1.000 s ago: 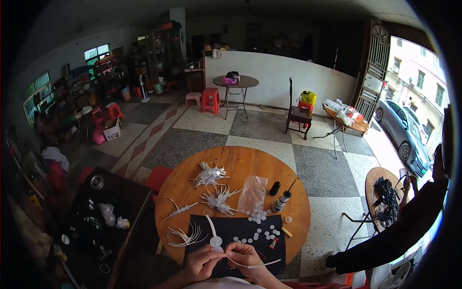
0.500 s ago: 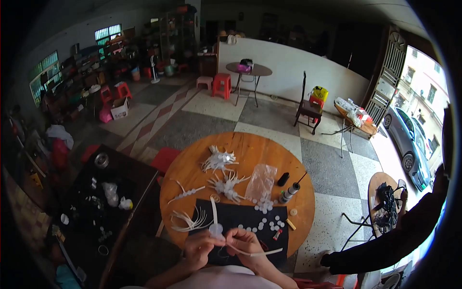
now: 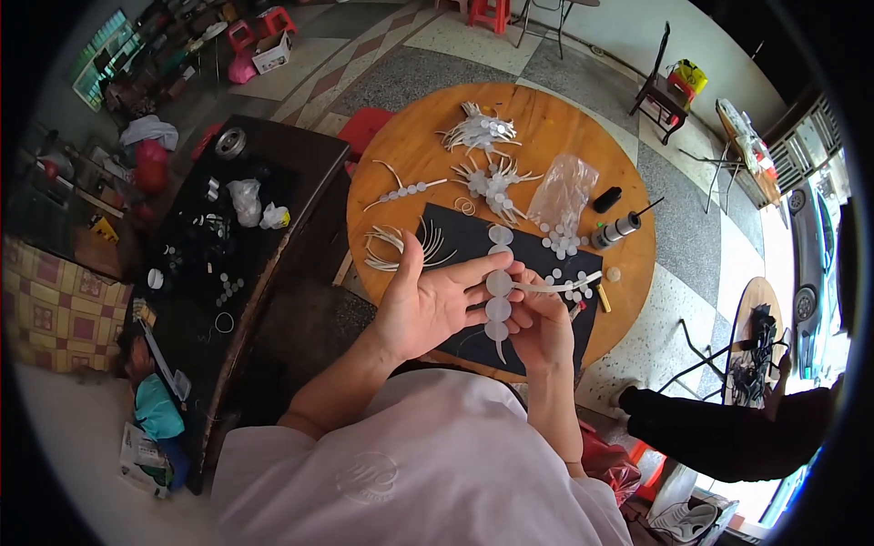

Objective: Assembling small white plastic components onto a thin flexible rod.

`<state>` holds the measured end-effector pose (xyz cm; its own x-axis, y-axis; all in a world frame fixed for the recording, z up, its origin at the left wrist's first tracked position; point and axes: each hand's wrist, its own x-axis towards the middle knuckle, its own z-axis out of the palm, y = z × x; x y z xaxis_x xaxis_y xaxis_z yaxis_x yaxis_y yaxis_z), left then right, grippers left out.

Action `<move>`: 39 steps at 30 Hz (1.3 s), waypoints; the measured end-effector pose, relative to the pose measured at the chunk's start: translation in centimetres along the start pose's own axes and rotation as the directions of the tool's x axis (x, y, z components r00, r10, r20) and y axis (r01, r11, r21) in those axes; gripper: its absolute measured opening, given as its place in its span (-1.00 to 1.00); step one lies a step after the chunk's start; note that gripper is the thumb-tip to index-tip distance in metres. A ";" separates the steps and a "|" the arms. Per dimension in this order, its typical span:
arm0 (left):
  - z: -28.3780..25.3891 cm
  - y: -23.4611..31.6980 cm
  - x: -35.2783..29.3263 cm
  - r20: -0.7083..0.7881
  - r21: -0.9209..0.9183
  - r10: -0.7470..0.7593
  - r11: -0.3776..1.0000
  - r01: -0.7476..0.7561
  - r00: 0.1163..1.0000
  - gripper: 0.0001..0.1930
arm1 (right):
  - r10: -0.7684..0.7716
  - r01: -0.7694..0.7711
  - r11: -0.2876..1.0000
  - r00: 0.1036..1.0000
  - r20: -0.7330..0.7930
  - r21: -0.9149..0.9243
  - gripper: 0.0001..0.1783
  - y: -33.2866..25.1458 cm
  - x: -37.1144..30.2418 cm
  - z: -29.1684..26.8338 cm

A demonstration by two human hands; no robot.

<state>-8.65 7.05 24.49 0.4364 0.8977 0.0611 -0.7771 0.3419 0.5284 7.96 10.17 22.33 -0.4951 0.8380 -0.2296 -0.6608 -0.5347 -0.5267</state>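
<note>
Above the black mat (image 3: 462,233), a disc chain (image 3: 498,284) is clamped in the right hand (image 3: 544,329) and touched by the outspread left hand (image 3: 423,308), thumb apart; discs are best kept flat.

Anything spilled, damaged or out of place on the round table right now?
Nothing looks plainly damaged. Loose white discs lie scattered around the near end of the clear plastic bag, a bit like a spill, though possibly deliberate.
</note>
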 end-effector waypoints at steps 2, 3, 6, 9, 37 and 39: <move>0.2 -0.6 -0.7 -0.019 0.017 -0.009 1.000 0.009 1.000 0.07 | 0.024 -0.024 0.999 1.000 -0.014 0.025 -0.89 0.6 -0.7 -0.4; 0.3 -0.9 -1.0 -0.034 0.036 -0.007 0.999 0.008 0.999 0.07 | 0.033 -0.032 0.999 0.999 -0.022 0.032 -0.88 0.8 -0.9 -0.5; 0.4 -1.5 -1.5 -0.045 0.051 -0.014 0.999 0.016 0.999 0.06 | 0.043 -0.041 0.998 0.998 -0.046 0.057 -0.85 1.3 -1.4 -0.9; 0.4 -2.2 -1.9 -0.036 0.040 -0.021 0.999 0.023 0.999 0.04 | 0.071 -0.066 0.995 0.996 -0.056 0.079 -0.86 1.9 -1.9 -1.7; -0.7 -3.3 1.8 -0.266 0.585 0.157 0.810 0.030 0.951 -0.75 | -0.049 0.074 0.990 0.979 -0.197 0.124 -0.91 1.3 -2.6 -1.6; -0.6 -3.0 1.8 -0.185 0.528 0.105 0.849 0.008 0.977 -0.75 | -0.053 0.086 0.983 0.978 -0.202 0.161 -0.94 1.4 -2.9 -1.2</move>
<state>-5.83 7.81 22.56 0.2610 0.9645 -0.0410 -0.4171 0.1510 0.8963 9.13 7.06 21.30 -0.3351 0.8696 -0.3625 -0.7830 -0.4711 -0.4062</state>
